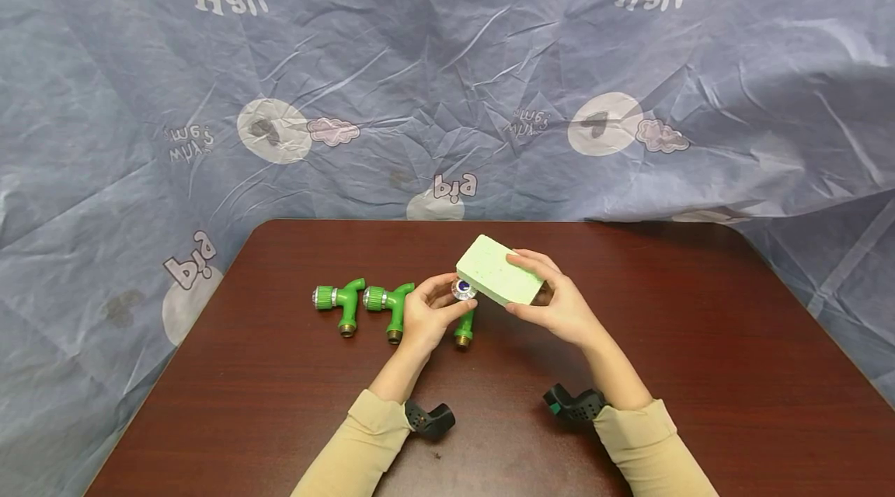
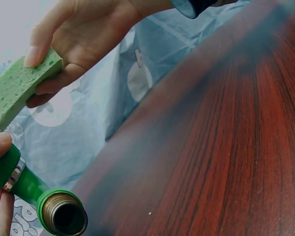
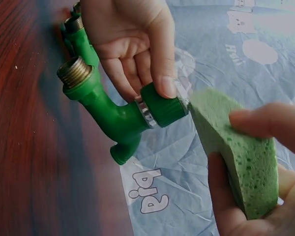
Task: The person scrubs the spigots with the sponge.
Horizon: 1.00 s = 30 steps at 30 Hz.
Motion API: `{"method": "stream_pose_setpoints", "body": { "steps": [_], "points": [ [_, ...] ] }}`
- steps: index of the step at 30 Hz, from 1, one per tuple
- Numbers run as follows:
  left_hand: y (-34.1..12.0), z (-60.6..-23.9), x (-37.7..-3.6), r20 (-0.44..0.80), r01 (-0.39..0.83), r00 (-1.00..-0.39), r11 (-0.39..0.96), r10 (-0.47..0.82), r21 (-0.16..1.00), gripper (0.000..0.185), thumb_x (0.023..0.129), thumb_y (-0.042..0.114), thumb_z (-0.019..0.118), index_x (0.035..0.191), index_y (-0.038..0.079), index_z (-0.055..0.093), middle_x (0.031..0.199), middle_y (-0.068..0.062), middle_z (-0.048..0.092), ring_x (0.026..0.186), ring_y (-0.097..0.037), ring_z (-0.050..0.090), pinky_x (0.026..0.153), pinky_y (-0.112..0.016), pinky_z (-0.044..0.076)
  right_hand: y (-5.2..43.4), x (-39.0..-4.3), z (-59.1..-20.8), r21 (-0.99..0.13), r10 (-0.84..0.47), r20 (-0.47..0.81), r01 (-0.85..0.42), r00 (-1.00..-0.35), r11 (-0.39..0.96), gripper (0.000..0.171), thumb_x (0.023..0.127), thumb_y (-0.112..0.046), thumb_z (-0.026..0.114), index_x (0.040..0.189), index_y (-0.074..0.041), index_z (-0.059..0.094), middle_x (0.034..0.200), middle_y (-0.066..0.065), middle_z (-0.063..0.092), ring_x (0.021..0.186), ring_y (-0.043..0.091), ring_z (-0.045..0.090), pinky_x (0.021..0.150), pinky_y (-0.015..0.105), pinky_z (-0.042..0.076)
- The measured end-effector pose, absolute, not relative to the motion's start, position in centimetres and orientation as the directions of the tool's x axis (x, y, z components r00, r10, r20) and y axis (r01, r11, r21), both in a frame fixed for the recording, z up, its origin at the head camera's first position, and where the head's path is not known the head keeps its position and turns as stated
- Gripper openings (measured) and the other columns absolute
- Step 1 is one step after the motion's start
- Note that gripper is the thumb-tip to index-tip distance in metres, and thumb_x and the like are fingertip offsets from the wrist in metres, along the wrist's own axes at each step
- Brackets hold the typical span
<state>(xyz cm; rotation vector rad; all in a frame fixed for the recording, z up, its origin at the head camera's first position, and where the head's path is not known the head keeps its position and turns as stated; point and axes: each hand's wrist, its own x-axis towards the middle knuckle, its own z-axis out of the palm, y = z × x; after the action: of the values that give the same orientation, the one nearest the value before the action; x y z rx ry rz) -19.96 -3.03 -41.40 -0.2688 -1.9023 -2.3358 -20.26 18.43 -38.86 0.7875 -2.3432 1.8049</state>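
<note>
— Green sponge (image 1: 499, 276) is sitting in my right hand (image 1: 559, 303), centre of the head view, thumb under it and fingers curling over its top face. I'm keeping it raised off the table so one short end is free to meet the tap.

— And the left?

— My left hand (image 1: 428, 314) is pinching the knob end of a green plastic tap (image 3: 120, 115). In the right wrist view, upper middle of the frame, my fingers (image 3: 160, 59) are clamping round the ribbed green collar, just beside the metal ring. Holding it there is leaving the threaded brass inlet pointing down and away, so the cap end is facing the sponge.

— Touching?

— Sponge corner is meeting the tap's cap in that view; in the head view the chrome cap with its blue dot (image 1: 463, 289) is lying right against the sponge's lower left edge.

— Anything else on the table?

— Two more green taps (image 1: 340, 303) (image 1: 388, 306) are lying side by side on the dark red wooden table (image 1: 699, 373), left of my left hand, brass ends toward me. They're near but apart from the one I'm gripping. Crumpled blue printed sheet (image 1: 447, 78) is filling the upper frame behind the table.
</note>
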Motion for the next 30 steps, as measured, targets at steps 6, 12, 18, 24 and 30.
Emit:
{"method": "stream_pose_setpoints", "body": {
  "steps": [6, 12, 18, 24, 30],
  "points": [
    [-3.0, -41.4, -19.9, 0.212, 0.205, -0.977, -0.186, 0.019, 0.961, 0.046, 0.069, -0.015, 0.073, 0.113, -0.012, 0.059, 0.107, -0.025, 0.061, 0.098, -0.042, 0.061, 0.076, -0.024, 0.054, 18.2, -20.1, -38.8, -0.881, -0.369, 0.370, -0.448, -0.853, 0.150, 0.066, 0.074, 0.009, 0.074, 0.134, 0.001, 0.048, 0.143, 0.018, 0.030, 0.099, 0.021, 0.053, 0.072, 0.024, 0.053],
    [-3.0, -42.1, -20.4, 0.221, 0.214, -0.975, -0.202, 0.012, 0.956, 0.046, 0.069, -0.014, 0.074, 0.113, -0.010, 0.060, 0.109, -0.023, 0.062, 0.099, -0.040, 0.061, 0.076, -0.025, 0.054, 18.3, -20.2, -38.8, -0.878, -0.344, 0.373, -0.448, -0.861, 0.169, 0.066, 0.073, 0.009, 0.074, 0.133, 0.002, 0.048, 0.142, 0.018, 0.031, 0.096, 0.021, 0.054, 0.072, 0.024, 0.053],
    [-2.7, -43.9, -21.5, 0.242, 0.237, -0.970, -0.209, -0.003, 0.949, 0.046, 0.067, -0.013, 0.076, 0.110, -0.008, 0.062, 0.111, -0.017, 0.064, 0.096, -0.033, 0.064, 0.077, -0.027, 0.054, 19.4, -20.3, -38.2, -0.873, -0.250, 0.407, -0.455, -0.879, 0.178, 0.066, 0.072, 0.013, 0.073, 0.132, 0.003, 0.049, 0.141, 0.016, 0.034, 0.093, 0.016, 0.056, 0.072, 0.020, 0.052],
    [-2.7, -43.6, -21.3, 0.238, 0.230, -0.971, -0.216, 0.007, 0.949, 0.050, 0.067, -0.016, 0.075, 0.114, -0.010, 0.060, 0.114, -0.023, 0.061, 0.102, -0.036, 0.061, 0.083, -0.034, 0.053, 20.0, -20.2, -37.6, -0.874, -0.220, 0.420, -0.458, -0.880, 0.162, 0.067, 0.072, 0.015, 0.071, 0.133, 0.002, 0.048, 0.141, 0.013, 0.034, 0.096, 0.015, 0.056, 0.075, 0.020, 0.052],
    [-2.8, -41.9, -20.2, 0.245, 0.240, -0.970, -0.180, 0.006, 0.954, 0.048, 0.068, -0.015, 0.074, 0.114, -0.012, 0.059, 0.113, -0.026, 0.061, 0.105, -0.038, 0.058, 0.088, -0.042, 0.050, 20.4, -20.2, -37.3, -0.875, -0.206, 0.424, -0.457, -0.882, 0.156, 0.066, 0.073, 0.015, 0.070, 0.134, 0.003, 0.047, 0.141, 0.014, 0.034, 0.095, 0.014, 0.056, 0.075, 0.018, 0.051]
  ]
}}
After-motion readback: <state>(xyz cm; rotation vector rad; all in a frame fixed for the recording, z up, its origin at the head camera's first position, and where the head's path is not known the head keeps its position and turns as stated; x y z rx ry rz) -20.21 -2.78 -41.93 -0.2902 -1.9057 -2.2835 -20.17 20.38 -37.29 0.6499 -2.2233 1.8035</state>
